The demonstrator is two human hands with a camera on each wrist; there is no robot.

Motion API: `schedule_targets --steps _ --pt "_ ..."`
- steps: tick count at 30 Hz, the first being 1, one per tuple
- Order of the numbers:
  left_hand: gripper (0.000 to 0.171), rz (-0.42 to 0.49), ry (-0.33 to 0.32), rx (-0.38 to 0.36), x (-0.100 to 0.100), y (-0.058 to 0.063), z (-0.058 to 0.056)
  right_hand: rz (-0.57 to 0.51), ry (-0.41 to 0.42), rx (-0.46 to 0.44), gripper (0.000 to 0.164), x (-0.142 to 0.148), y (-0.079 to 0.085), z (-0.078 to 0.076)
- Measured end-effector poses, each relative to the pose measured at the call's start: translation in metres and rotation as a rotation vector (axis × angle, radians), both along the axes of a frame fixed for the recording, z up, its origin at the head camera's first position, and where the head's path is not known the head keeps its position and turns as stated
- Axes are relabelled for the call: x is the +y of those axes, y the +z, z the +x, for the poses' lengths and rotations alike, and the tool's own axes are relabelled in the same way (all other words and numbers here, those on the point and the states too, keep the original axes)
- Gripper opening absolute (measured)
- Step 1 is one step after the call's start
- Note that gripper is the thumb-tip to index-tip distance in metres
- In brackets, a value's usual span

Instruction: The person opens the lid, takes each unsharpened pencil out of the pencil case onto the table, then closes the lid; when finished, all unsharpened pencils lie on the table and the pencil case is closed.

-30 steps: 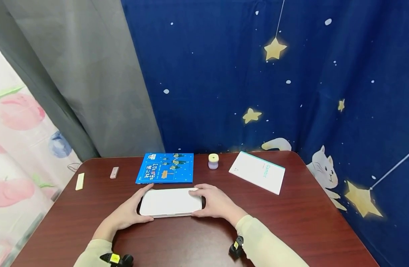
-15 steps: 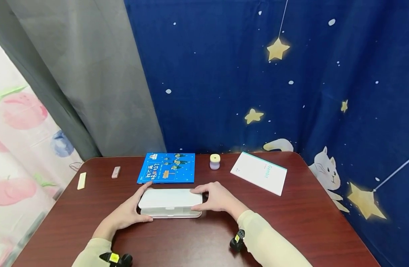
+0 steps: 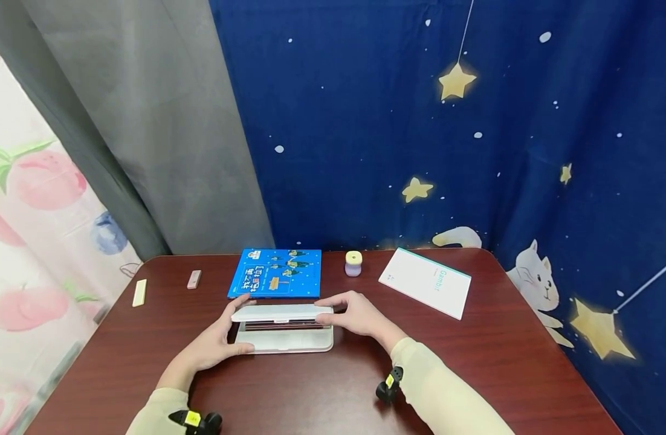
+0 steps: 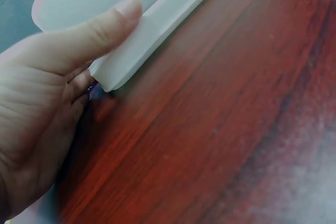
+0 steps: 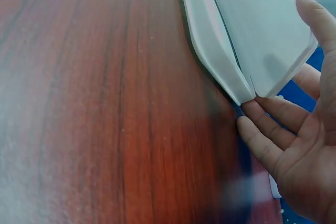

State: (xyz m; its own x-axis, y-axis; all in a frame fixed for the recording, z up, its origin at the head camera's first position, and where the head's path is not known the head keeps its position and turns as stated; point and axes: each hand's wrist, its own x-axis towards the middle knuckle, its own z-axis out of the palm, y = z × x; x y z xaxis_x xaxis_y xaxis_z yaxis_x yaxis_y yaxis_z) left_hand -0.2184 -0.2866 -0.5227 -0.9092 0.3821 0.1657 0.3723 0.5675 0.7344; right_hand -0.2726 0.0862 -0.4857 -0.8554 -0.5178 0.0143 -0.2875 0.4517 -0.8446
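Note:
A white pencil case (image 3: 292, 343) lies lengthwise on the table, its hinged lid (image 3: 284, 311) swung partly up toward the back. Thin dark, pencil-like items (image 3: 289, 325) show in the gap under the lid. At the left end, my left hand (image 3: 216, 341) grips the case, thumb (image 4: 113, 24) on the front wall and fingers behind. My right hand (image 3: 360, 315) holds the lid's right end between thumb and fingers. In the right wrist view, its lower fingers (image 5: 262, 140) extend by the case's back corner.
Behind the case lies a blue book (image 3: 278, 272). A yellow-and-lilac small round object (image 3: 353, 264) stands right of it, then a white booklet (image 3: 425, 283). A pink-white eraser-like block (image 3: 194, 279) and a pale yellow strip (image 3: 139, 293) lie at left on the brown table (image 3: 311, 393).
The lid was down one second ago; my right hand has lifted its front edge up and back, opening the pencil case. My left hand has stayed at the left end.

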Motion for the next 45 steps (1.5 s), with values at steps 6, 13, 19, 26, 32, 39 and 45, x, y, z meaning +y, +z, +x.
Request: schedule_targets --steps 6,13,19,26,32,39,45 --pt "0.113 0.126 -0.025 0.004 0.002 -0.008 0.002 -0.038 -0.137 -0.054 0.05 -0.006 -0.001 -0.001" --pt "0.125 0.227 -0.046 0.02 0.003 -0.013 0.007 -0.144 -0.289 -0.216 0.08 -0.014 -0.006 -0.005" --pt "0.126 0.2 -0.028 0.018 0.002 -0.015 0.008 -0.146 -0.36 -0.239 0.077 -0.017 -0.012 -0.009" --pt "0.124 0.118 -0.007 0.024 0.002 -0.012 0.005 -0.071 -0.442 -0.221 0.055 -0.018 -0.012 -0.01" --pt "0.122 0.01 0.038 -0.016 0.004 -0.007 0.005 -0.067 -0.454 -0.229 0.042 -0.016 -0.011 -0.012" --pt "0.115 -0.071 0.06 -0.028 0.004 -0.005 0.002 -0.151 -0.426 -0.216 0.033 -0.011 -0.013 -0.012" --pt "0.116 -0.049 0.064 -0.043 0.003 -0.004 0.002 -0.234 -0.486 -0.067 0.022 -0.003 -0.013 -0.008"
